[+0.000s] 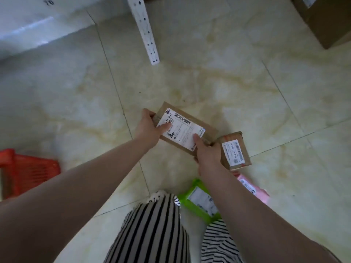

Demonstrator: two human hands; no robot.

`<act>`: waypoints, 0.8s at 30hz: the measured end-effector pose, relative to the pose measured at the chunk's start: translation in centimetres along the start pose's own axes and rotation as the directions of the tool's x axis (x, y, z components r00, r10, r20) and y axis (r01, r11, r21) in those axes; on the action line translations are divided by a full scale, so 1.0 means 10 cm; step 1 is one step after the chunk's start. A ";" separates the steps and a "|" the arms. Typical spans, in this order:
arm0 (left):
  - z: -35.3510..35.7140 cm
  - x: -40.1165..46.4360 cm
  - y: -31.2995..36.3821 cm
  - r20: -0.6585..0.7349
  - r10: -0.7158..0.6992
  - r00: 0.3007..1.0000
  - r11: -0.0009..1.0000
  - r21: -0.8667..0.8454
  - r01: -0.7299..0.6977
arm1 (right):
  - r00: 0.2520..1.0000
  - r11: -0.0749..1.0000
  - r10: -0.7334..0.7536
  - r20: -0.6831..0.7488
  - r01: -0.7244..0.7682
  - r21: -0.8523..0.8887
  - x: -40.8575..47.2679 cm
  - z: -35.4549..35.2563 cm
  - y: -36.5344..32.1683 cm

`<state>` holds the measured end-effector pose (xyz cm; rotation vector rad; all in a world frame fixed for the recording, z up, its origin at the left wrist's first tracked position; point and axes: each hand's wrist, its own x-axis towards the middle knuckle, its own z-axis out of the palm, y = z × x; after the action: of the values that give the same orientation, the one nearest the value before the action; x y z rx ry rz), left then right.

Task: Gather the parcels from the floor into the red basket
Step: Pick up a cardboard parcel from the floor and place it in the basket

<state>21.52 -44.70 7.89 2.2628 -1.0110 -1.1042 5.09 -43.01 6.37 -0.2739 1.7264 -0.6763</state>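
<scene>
A flat brown cardboard parcel [207, 130] with a white shipping label is held between both hands at the centre of the head view. My left hand [149, 128] grips its left end, thumb on the label. My right hand [206, 152] grips its near right corner, thumb on top. A smaller brown box [234, 150] with a label lies on the floor just right of my right hand. A green bag parcel [199, 201] and a pink bag parcel [254, 188] lie near my legs, partly hidden by my right forearm. The red basket [28, 171] stands at the left edge.
The floor is pale glossy tile [209, 76]. A white perforated shelf post [147, 31] stands at the top centre. A large cardboard box [326, 19] fills the top right corner. My striped trousers [159, 228] take up the bottom centre.
</scene>
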 end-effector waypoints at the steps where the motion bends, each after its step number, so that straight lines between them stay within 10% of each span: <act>1: -0.15 -0.19 0.10 -0.009 -0.007 1.000 1.000 -0.010 0.007 | 1.000 1.000 -0.013 0.000 0.013 -0.017 -0.22 -0.05 -0.07; 14: -1.67 -2.42 0.84 -0.128 -0.183 0.975 0.946 -0.293 0.139 | 0.985 0.989 -0.018 0.169 0.042 -0.144 -2.60 -0.67 -0.69; 24: -2.40 -3.13 -0.50 -0.251 -0.383 0.889 0.843 -0.488 0.225 | 0.955 0.917 0.005 0.296 0.114 -0.382 -3.37 -0.04 0.24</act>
<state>29.79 -16.31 34.39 2.1598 -0.2168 -0.8989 14.24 -23.50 32.35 -0.6744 1.5599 -0.2982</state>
